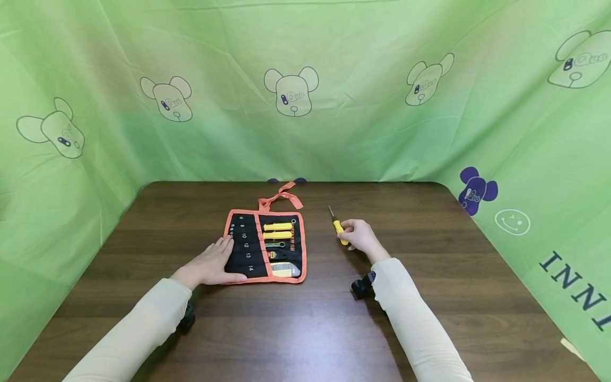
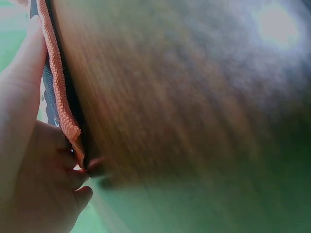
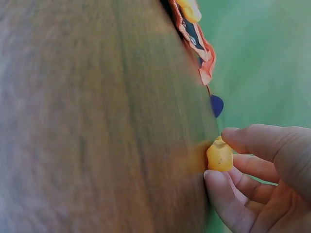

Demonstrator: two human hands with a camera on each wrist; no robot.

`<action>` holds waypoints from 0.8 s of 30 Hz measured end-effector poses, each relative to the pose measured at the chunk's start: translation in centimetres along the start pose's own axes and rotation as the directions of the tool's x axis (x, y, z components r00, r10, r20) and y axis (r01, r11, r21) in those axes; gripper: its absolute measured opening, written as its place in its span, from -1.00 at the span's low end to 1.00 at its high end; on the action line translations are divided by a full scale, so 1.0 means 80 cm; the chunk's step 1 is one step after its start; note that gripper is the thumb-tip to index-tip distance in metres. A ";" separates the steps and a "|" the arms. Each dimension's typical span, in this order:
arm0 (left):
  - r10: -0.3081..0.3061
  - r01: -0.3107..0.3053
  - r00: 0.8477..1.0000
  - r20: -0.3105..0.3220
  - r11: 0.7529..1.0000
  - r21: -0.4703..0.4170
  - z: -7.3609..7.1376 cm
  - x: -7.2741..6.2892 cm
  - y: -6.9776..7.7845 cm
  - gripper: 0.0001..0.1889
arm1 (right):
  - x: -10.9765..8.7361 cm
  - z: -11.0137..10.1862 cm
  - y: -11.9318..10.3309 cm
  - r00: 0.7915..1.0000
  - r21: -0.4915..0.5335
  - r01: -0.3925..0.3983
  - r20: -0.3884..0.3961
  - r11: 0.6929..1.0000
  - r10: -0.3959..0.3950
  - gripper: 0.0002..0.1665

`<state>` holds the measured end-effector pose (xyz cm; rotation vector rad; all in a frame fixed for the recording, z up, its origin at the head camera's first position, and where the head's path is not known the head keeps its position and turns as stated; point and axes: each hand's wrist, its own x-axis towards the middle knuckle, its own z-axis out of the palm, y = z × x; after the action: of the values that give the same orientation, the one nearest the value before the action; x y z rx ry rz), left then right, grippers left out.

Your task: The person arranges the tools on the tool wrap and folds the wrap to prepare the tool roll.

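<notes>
A black tool pouch [image 1: 256, 258] with orange edging lies unfolded on the table. My left hand [image 1: 210, 266] rests on its left side, fingers straight and thumb along the near edge; in the left wrist view that hand [image 2: 29, 165] lies against the orange border [image 2: 57, 82]. To the right of the pouch, my right hand [image 1: 363, 237] pinches the yellow handle of a screwdriver [image 1: 339, 228], whose thin shaft points away from me. The right wrist view has the handle's yellow end [image 3: 220, 158] between thumb and fingers, close over the table.
Two yellow handles [image 1: 278, 227], a small wrench [image 1: 275, 244] and a pale-yellow utility knife [image 1: 285, 269] sit in the pouch's right half. An orange tie strap [image 1: 280, 197] trails off its far edge. Green printed cloth [image 1: 229, 138] hangs around the wooden table [image 1: 305, 339].
</notes>
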<state>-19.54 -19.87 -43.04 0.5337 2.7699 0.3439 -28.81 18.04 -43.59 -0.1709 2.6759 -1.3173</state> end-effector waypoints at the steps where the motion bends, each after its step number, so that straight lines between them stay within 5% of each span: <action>1: 0.001 -0.001 1.000 -0.001 1.000 -0.001 0.000 0.000 0.000 0.14 | 0.000 0.000 0.000 1.000 0.016 -0.003 -0.003 1.000 0.003 -0.54; 9: 0.004 -0.004 1.000 -0.003 1.000 0.003 0.003 0.001 -0.003 0.15 | 0.001 -0.002 0.000 1.000 0.097 -0.011 0.005 0.995 0.011 -0.57; 24: 0.000 0.000 1.000 -0.001 1.000 0.006 0.002 0.001 -0.002 0.15 | 0.009 -0.021 -0.028 0.998 0.064 0.062 -0.004 0.996 -0.062 -0.60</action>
<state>-19.63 -19.96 -43.26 0.5345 2.7733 0.3358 -29.78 17.87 -40.89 -0.2463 2.6457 -1.4204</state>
